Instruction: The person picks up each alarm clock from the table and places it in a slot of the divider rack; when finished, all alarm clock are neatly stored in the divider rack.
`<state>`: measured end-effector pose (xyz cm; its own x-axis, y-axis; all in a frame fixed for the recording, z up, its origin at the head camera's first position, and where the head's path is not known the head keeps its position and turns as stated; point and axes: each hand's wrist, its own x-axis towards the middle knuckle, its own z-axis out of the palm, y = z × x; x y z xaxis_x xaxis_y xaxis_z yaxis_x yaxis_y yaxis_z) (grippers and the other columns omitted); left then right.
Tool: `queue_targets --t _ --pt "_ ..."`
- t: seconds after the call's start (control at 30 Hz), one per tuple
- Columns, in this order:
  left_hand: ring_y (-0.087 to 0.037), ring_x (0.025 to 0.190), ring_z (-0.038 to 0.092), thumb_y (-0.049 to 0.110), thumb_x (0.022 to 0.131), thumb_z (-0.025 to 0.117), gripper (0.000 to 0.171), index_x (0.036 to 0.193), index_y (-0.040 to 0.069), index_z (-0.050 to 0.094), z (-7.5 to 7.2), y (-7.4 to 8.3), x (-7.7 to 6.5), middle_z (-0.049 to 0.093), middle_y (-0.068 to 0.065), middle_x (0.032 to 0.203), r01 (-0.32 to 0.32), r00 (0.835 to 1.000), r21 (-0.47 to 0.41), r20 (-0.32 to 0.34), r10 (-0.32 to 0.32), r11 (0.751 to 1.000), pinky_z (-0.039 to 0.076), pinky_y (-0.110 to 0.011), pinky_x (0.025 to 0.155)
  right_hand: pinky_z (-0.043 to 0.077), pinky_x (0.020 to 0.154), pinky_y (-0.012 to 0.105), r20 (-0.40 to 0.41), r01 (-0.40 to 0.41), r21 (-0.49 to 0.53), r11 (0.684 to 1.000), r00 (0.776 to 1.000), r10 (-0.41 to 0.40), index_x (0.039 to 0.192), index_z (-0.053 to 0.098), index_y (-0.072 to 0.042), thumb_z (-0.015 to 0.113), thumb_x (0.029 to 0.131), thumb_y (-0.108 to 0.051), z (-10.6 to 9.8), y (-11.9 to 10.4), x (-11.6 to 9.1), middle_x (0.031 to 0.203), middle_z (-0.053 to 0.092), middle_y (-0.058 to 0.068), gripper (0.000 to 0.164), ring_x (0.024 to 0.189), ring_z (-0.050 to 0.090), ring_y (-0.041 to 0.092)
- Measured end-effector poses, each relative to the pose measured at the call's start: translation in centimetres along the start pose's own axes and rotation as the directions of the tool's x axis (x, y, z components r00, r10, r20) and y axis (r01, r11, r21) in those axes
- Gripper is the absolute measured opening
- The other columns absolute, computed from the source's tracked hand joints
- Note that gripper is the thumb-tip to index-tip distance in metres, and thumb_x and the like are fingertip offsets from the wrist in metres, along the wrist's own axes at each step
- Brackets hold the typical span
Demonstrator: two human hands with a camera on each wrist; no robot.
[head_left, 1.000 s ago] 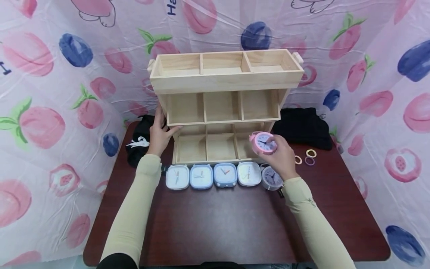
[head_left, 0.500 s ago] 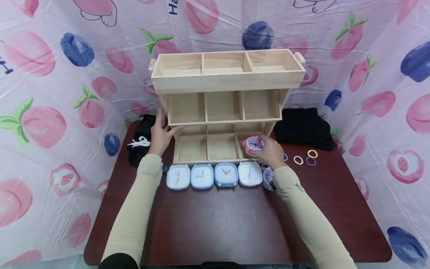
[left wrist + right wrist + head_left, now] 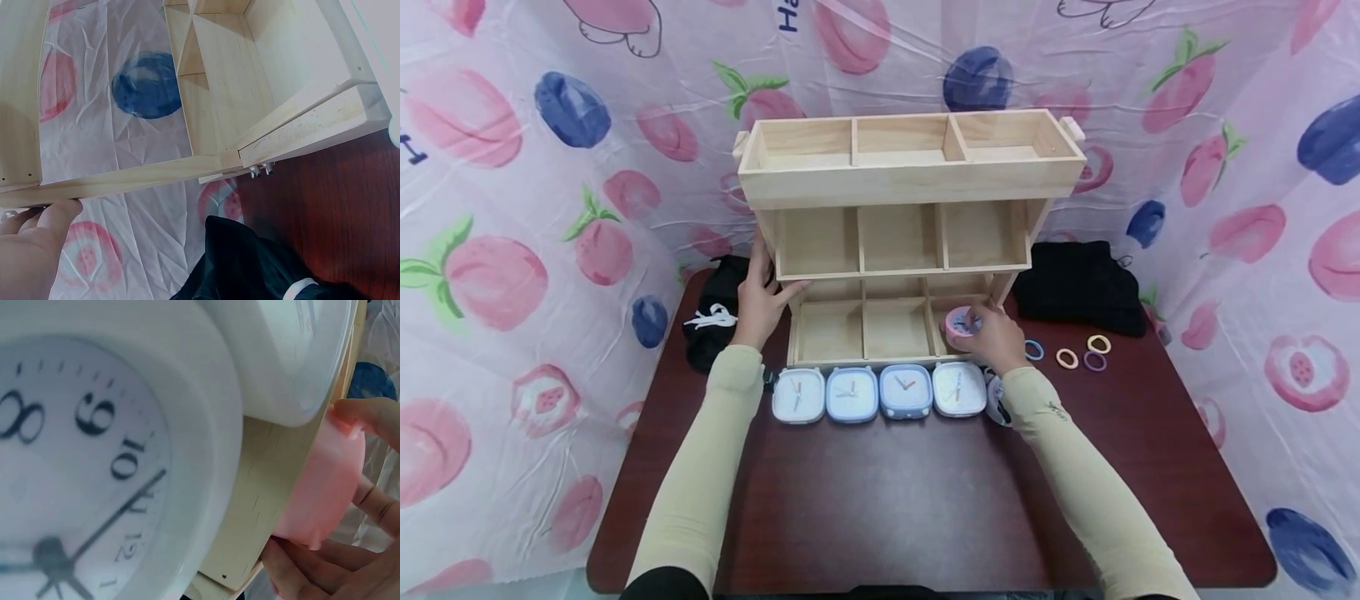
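My right hand (image 3: 997,337) grips a small round pink alarm clock (image 3: 957,322) with a white dial. The clock is in the right compartment of the bottom tray on a three-tier wooden organizer (image 3: 910,185). In the right wrist view, fingers and thumb lie around its pink side (image 3: 331,481). My left hand (image 3: 762,304) rests against the organizer's left side, its thumb stretched out just below the middle tray and its fingers pointing up along the side. The left wrist view shows the fingers against a wooden strut (image 3: 125,181).
Several pale square clocks (image 3: 852,394) stand in a row before the organizer, with a round white clock (image 3: 119,456) at their right end. Black cloth (image 3: 1078,287) and colored rings (image 3: 1067,358) lie right; a black bag (image 3: 711,321) with white cord lies left.
My right hand has moved left and slightly down, bringing the pink clock from in front of the organizer into the bottom right compartment. A blue ring has come into sight. The left hand stays put.
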<state>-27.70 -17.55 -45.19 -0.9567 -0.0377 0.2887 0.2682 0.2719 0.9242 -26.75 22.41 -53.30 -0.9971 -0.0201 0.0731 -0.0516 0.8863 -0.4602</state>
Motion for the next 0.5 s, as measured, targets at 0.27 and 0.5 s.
queue_targets --t 0.27,0.5 --pt "-0.029 0.165 0.024 0.002 0.095 0.079 0.109 0.174 0.03 0.01 -0.01 0.19 -0.02 0.016 -0.002 0.181 0.0 1.0 0.002 -0.001 0.0 1.0 0.032 -0.051 0.131 0.054 0.072 0.052 0.034 -0.008 0.035 0.999 0.999 0.006 0.093 0.07 -0.006 0.09 0.08 -0.033 0.81 0.04 -0.03 0.106 0.071 0.019 0.037 0.09 0.066 0.039" --pt "-0.03 0.165 0.025 0.002 0.095 0.079 0.108 0.174 0.029 0.01 0.03 0.04 -0.04 0.016 -0.004 0.18 -0.016 1.0 0.004 0.0 0.016 1.0 0.033 -0.052 0.131 0.049 0.064 0.04 0.109 -0.001 0.057 0.998 0.994 -0.005 0.086 0.07 -0.009 0.088 0.083 -0.031 0.61 0.48 -0.33 0.083 0.072 0.011 0.029 0.079 0.064 0.03"
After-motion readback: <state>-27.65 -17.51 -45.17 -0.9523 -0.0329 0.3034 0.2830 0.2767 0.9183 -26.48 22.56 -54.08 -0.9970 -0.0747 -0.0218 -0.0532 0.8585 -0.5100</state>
